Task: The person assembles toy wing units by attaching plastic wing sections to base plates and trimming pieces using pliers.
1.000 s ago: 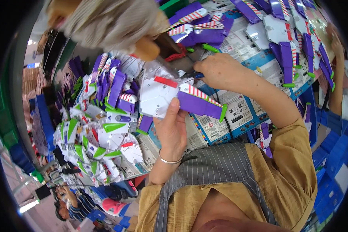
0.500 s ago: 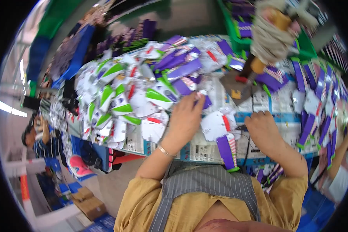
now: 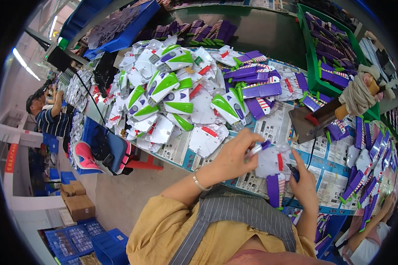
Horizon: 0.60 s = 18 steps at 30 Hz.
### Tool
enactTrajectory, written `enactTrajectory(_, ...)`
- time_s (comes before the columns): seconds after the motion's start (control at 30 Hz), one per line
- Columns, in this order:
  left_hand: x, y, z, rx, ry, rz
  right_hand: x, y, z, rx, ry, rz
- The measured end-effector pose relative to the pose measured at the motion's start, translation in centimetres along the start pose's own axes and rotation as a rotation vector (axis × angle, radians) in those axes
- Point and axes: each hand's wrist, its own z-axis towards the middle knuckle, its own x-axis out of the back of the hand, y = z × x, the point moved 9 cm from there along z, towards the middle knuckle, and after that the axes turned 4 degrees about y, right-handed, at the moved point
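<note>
White panel (image 3: 267,163) between left grip (image 3: 236,158), around a small purple-white piece (image 3: 265,145), and right grip (image 3: 304,184), around a dark tool (image 3: 293,171).

The person wears a mustard-yellow top (image 3: 163,216), softly creased, with wide short sleeves and a small notch at the neckline. Over it lies a dark grey apron (image 3: 239,216) with thin pale pinstripes, its bib joined to striped shoulder straps (image 3: 188,245). A slim silver-coloured bangle (image 3: 196,178) circles the left wrist; both hands (image 3: 236,154) are bare.
</note>
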Motion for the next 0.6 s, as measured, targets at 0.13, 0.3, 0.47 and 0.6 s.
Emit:
enactTrajectory(0.13,-3.0,-5.0,-6.2,0.548,-0.379,-0.793,0.7,-0.8,0.2,0.073,-0.067,-0.023)
enactTrajectory(0.3,-5.3,-5.6,-7.4,0.660,-0.398,-1.035,-2.2,-0.4,1.1,0.081,-0.174,-0.139)
enactTrajectory(0.47,-5.2,-5.5,-5.2,0.490,-0.397,-0.917,-1.7,-1.2,1.1,0.083,-0.210,-0.102)
enactTrajectory(0.6,-5.8,-4.4,-3.4,0.310,-0.374,-0.595,-1.8,-1.2,0.1,0.121,-0.362,-0.135)
